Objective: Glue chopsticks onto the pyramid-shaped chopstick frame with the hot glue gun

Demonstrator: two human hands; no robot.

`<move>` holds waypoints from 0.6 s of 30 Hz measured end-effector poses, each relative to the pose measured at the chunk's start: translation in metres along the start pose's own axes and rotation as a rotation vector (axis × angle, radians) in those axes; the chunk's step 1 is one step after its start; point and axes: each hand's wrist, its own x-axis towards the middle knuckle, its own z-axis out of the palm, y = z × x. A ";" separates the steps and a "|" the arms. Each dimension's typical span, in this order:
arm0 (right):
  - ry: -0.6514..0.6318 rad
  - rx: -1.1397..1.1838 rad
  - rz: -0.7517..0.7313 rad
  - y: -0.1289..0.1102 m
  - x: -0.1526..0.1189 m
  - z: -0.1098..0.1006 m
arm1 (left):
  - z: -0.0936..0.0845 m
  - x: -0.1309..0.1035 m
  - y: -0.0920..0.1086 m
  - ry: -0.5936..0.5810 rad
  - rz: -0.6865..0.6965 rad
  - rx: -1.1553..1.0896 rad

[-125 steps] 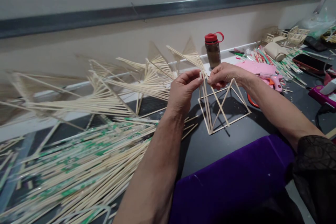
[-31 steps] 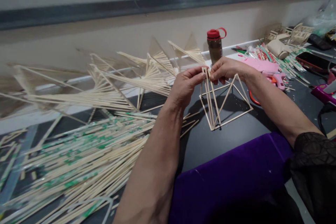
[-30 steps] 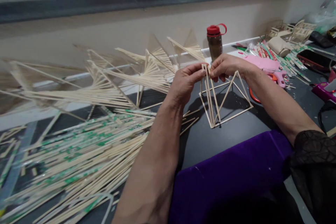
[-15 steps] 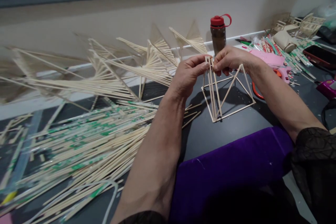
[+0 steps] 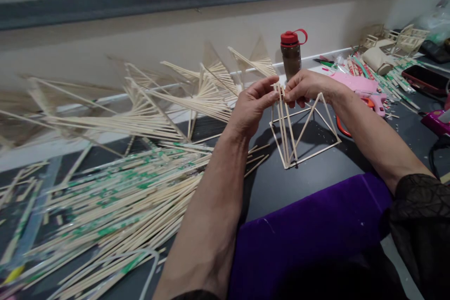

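Note:
A small frame of thin wooden sticks [image 5: 314, 153] stands on the dark table, with a four-sided base and a peaked triangle at its right end. My left hand [image 5: 253, 105] pinches the upper ends of the upright sticks at the frame's left side between thumb and fingers. Close beside it, my right hand [image 5: 305, 88] grips the top of a wooden stick [image 5: 291, 126] that slants down to the base's front edge. The fingertips of both hands nearly meet, and they partly hide the sticks' top ends.
Left lies a heap of loose sticks and green-printed wrappers [image 5: 116, 206]. Fanned stick models [image 5: 147, 112] line the wall. Behind my hands stands a red-capped bottle [image 5: 291, 56]. Orange-handled scissors [image 5: 342, 126], a pink glue gun [image 5: 372, 98] and a phone [image 5: 427, 78] lie right. Purple cloth [image 5: 312, 225] lies in front.
The whole view has shifted slightly, so things appear a little lower. Both hands keep their hold at the top of the sticks, with only slight finger movement.

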 end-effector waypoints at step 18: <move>0.059 -0.035 -0.008 -0.004 -0.003 0.001 | 0.002 -0.007 -0.002 0.134 0.047 0.056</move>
